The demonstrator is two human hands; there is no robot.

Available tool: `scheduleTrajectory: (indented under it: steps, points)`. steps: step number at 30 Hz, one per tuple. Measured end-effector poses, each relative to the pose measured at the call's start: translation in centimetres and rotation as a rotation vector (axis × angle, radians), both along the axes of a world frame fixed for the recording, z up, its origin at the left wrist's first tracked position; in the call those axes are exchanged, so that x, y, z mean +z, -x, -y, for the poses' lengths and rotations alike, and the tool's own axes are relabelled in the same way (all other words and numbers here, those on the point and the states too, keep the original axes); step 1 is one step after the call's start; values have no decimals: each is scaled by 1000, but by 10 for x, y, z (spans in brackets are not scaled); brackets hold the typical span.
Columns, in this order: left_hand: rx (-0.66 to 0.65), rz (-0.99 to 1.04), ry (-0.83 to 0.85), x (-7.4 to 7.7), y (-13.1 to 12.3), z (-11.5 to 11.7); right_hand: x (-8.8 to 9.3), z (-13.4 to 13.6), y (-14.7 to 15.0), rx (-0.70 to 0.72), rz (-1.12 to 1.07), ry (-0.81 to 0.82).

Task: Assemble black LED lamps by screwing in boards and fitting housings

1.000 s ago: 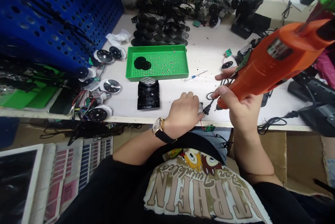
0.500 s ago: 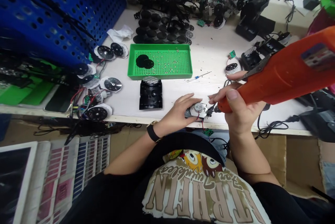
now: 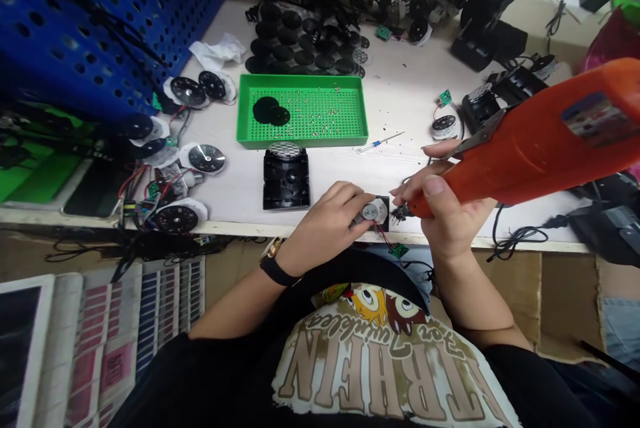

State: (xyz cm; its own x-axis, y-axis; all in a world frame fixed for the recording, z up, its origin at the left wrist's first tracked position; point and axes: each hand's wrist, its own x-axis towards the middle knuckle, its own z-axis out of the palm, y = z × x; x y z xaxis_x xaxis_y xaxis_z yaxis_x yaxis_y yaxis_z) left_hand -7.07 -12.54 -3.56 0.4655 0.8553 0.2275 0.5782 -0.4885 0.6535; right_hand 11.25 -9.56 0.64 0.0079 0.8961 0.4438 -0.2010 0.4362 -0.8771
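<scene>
My left hand (image 3: 330,218) is closed around a small motor assembly (image 3: 373,211) at the front edge of the bench. The assembly has a round silvery motor and a dark plate. Red wires run from it to a green circuit board (image 3: 399,251) hanging past the edge. In my right hand (image 3: 450,205) is a large orange power screwdriver (image 3: 530,148), its nose pointing left at the assembly. A small gap seems to lie between the dark tip and the assembly; the exact contact is hard to make out.
A black plastic housing (image 3: 287,180) lies left of my hands. Behind it stands a green tray (image 3: 240,111) with small screws and black discs. A thin blue-handled screwdriver (image 3: 373,146) lies nearby. Motor parts (image 3: 204,158) and a blue perforated crate (image 3: 125,8) are on the left; cables (image 3: 520,238) lie right.
My left hand has shifted slightly left and turned with the motor assembly, showing more of its dark plate. The power screwdriver's tip has drawn a little away from the assembly.
</scene>
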Motion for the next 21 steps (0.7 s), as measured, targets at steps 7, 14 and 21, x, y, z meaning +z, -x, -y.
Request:
scheduleTrajectory:
  steps: [7,14,21]
  points:
    - [-62,-23,107,4,-1,-9,-3,-2,5,-45,59,-5]
    - [-49,-15,105,-2,-2,-9,-5,-1,14,-32,-51,-51]
    - [-12,-240,-67,6,-12,7,-9,-1,16,-21,-29,-81]
